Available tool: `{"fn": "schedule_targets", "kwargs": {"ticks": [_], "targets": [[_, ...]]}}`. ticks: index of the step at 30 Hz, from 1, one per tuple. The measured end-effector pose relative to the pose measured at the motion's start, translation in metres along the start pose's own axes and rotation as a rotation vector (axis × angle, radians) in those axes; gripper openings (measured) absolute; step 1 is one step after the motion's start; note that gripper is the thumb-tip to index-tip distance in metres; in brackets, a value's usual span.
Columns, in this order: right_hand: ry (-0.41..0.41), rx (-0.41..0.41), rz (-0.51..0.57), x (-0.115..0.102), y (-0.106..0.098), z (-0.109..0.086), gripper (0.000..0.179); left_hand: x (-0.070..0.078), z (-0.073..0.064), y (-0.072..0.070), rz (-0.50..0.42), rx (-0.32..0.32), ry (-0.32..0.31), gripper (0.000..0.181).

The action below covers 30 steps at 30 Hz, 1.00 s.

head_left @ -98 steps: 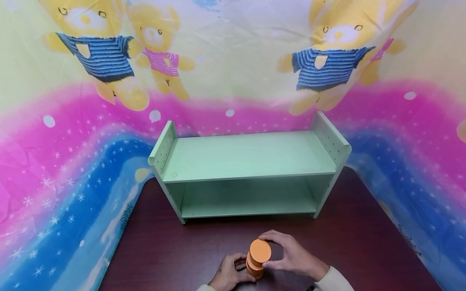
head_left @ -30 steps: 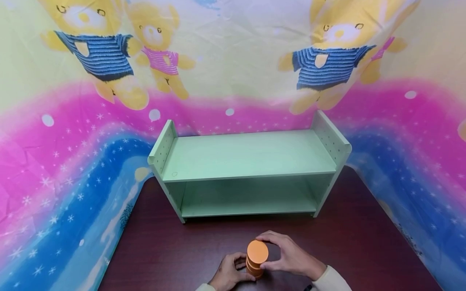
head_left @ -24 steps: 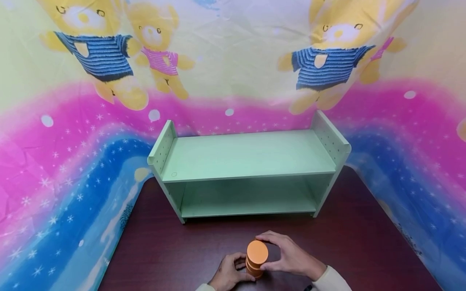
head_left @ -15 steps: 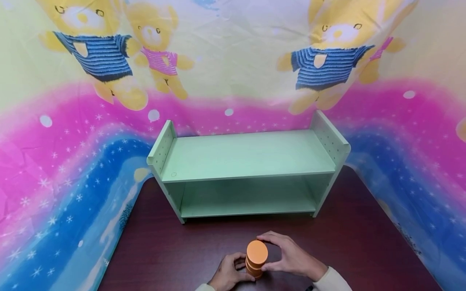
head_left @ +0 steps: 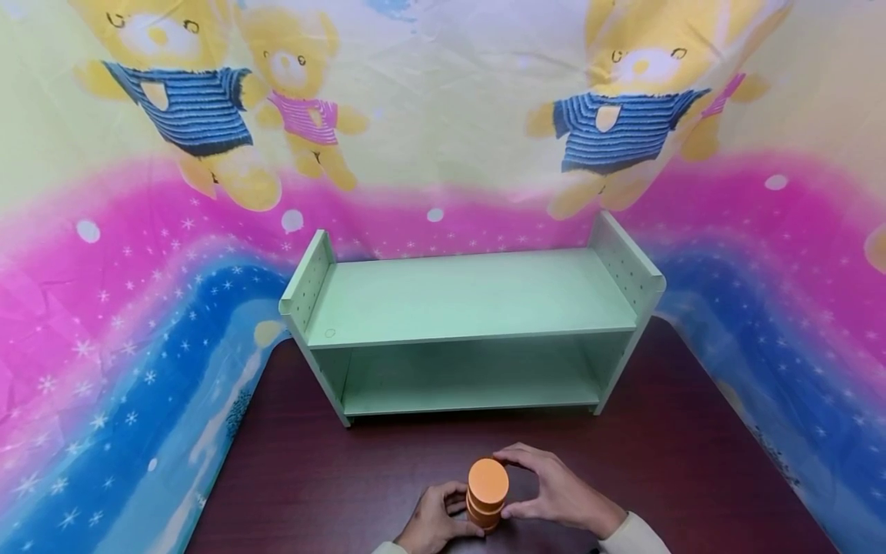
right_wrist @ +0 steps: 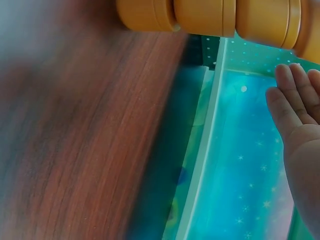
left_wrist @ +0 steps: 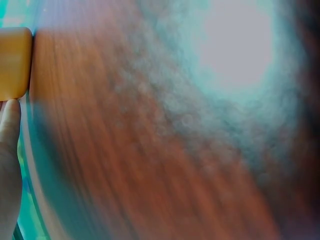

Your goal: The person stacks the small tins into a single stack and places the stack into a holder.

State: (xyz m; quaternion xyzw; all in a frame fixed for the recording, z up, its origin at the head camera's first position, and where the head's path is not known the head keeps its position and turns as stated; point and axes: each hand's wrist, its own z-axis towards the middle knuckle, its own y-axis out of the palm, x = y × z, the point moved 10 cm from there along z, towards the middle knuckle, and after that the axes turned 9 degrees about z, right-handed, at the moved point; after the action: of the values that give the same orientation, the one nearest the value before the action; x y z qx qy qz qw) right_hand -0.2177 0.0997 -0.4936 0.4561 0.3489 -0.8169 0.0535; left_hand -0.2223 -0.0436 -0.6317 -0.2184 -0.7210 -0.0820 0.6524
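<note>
A stack of orange lidded jars [head_left: 487,482] stands upright near the table's front, its top jar lined up over those below. Low on the stack's left side, my left hand [head_left: 431,517] holds the bottom jar between thumb and fingers. The left wrist view catches only an orange jar [left_wrist: 14,62] with a fingertip against it. To the right of the stack, my right hand [head_left: 557,490] has its thumb and index finger spread around the top, a slight gap away. In the right wrist view several jars [right_wrist: 205,17] appear sideways, and the straight fingers of the right hand [right_wrist: 305,135] are apart from them.
Behind the hands, a pale green two-tier shelf [head_left: 471,296] with raised side panels stands on the dark red-brown table [head_left: 311,477]. A bear-patterned cloth [head_left: 443,138] hangs around the back and sides.
The top jar, earlier offset toward the upper right in my right hand, now sits squarely on the stack. The right hand has drawn slightly rightward off it. The left hand has stayed in place.
</note>
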Motion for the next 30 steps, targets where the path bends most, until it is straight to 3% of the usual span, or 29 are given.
{"fn": "schedule_targets", "kwargs": {"ticks": [5,12,22,30], "targets": [[0.05,-0.007,0.019,0.008,0.002,-0.003,0.064,0.001,-0.001,0.0,0.004,-0.002,0.003,0.048],[0.056,0.008,0.008,0.015,0.004,-0.008,0.065,0.0,0.0,-0.001,0.004,0.0,-0.01,0.048],[0.16,-0.031,0.071,0.026,0.012,-0.013,0.059,-0.001,0.0,0.0,-0.003,-0.006,-0.022,0.049],[0.158,-0.028,0.062,0.03,0.014,-0.017,0.056,0.002,-0.001,0.0,0.001,-0.012,-0.001,0.047]]}}
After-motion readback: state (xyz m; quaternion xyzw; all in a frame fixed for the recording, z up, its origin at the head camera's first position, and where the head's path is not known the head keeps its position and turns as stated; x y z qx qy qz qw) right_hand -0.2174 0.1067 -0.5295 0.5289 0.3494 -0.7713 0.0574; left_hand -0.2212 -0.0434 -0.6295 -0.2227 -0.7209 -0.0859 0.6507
